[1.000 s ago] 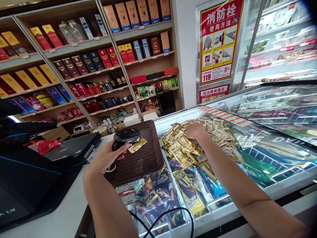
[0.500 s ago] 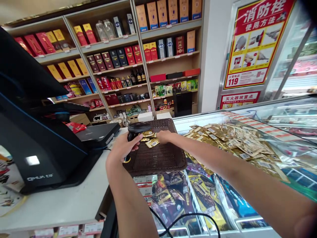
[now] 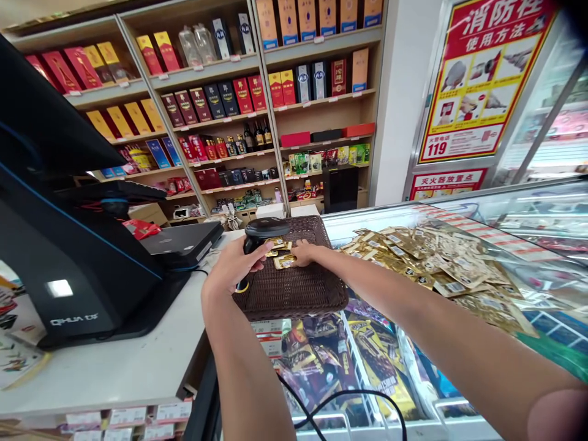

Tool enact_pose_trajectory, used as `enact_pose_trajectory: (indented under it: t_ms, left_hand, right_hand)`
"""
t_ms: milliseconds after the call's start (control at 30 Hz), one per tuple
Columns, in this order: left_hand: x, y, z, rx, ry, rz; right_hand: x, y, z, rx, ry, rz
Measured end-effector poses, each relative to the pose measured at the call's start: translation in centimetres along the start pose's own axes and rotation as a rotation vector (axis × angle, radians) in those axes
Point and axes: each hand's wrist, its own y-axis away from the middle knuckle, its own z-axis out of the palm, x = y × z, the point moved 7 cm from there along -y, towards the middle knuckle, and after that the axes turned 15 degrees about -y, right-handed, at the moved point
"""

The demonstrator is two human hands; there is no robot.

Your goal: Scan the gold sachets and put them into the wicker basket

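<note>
My left hand (image 3: 233, 264) is wrapped round the handle of a black barcode scanner (image 3: 267, 227), its head over the left side of a brown woven basket (image 3: 298, 289). Inside the basket lie a few small gold packets (image 3: 283, 261). My right hand (image 3: 303, 252) reaches in from the right, fingers closed at the edge of these packets. Whether it grips one or only touches it is hard to make out. To the right, a large heap of gold packets (image 3: 408, 251) is spread over the glass freezer top.
A black checkout terminal (image 3: 105, 263) stands on the white counter (image 3: 138, 373) at left. Below the basket, the freezer holds wrapped packs (image 3: 381, 361). A black cable (image 3: 349, 393) loops in front. Shelves of boxed goods (image 3: 220, 101) line the back wall.
The view has shifted slightly. Both hands remain at the basket, the scanner still in my left hand and my right fingers still by the gold packets.
</note>
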Motion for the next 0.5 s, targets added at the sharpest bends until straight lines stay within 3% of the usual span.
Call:
enact_pose_trajectory:
  t_ms: [167, 333, 500]
  left_hand:
    - [0.7, 0.1, -0.1, 0.006, -0.029, 0.007]
    - [0.8, 0.1, -0.4, 0.036, -0.023, -0.006]
    - [0.9, 0.1, -0.2, 0.006, -0.048, -0.001]
  right_hand:
    - [-0.5, 1.4, 0.3, -0.063, -0.026, 0.006]
    - [-0.6, 3.1, -1.0, 0.054, -0.096, 0.124]
    - [0.2, 8.4, -4.5, 0.23, -0.197, 0.159]
